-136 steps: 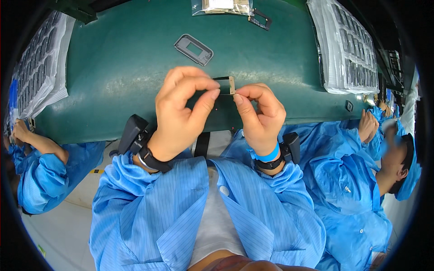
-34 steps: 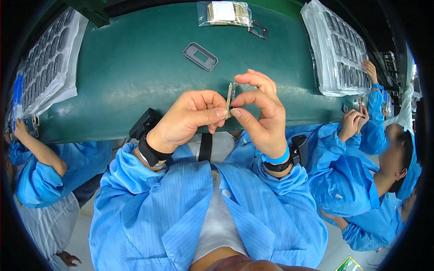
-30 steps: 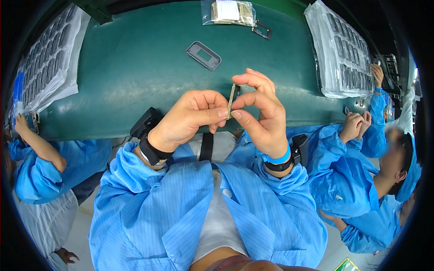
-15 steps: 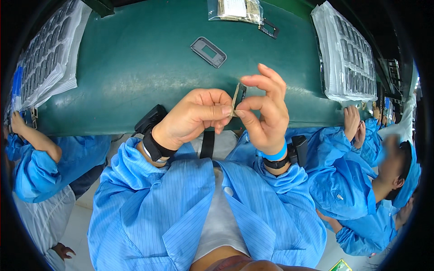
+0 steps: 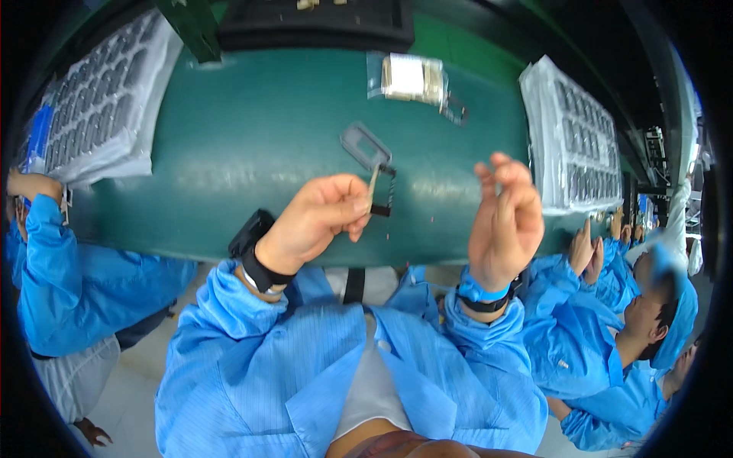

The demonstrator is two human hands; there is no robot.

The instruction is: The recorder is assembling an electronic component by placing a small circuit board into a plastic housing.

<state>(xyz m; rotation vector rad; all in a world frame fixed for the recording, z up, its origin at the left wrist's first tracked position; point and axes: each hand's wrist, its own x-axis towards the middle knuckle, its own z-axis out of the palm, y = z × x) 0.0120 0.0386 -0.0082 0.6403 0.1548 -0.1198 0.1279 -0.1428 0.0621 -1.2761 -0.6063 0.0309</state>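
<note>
My left hand (image 5: 319, 217) pinches a thin beige strip (image 5: 373, 187) between thumb and fingers. Joined to the strip, or held along with it, is a thin black frame-shaped piece (image 5: 392, 195) that stands out over the table. My right hand (image 5: 505, 225) is raised well to the right of it, a little blurred, its bent fingers apart and nothing visible in them. Just beyond the strip a grey plastic housing (image 5: 353, 141) with a rectangular window lies on the table; the black piece's upper end overlaps its near corner in the view.
A clear bag (image 5: 374, 80) of beige pieces and another black frame (image 5: 456, 111) lie at the back of the green table (image 5: 252, 137). Wrapped trays of dark parts stand left (image 5: 103, 107) and right (image 5: 576, 145). A black tray (image 5: 313, 27) sits farther back. Co-workers sit at both sides.
My right hand has let go of the piece and moved away to the right. My left hand keeps hold of the strip, and the black frame now shows more fully. The view has tilted up.
</note>
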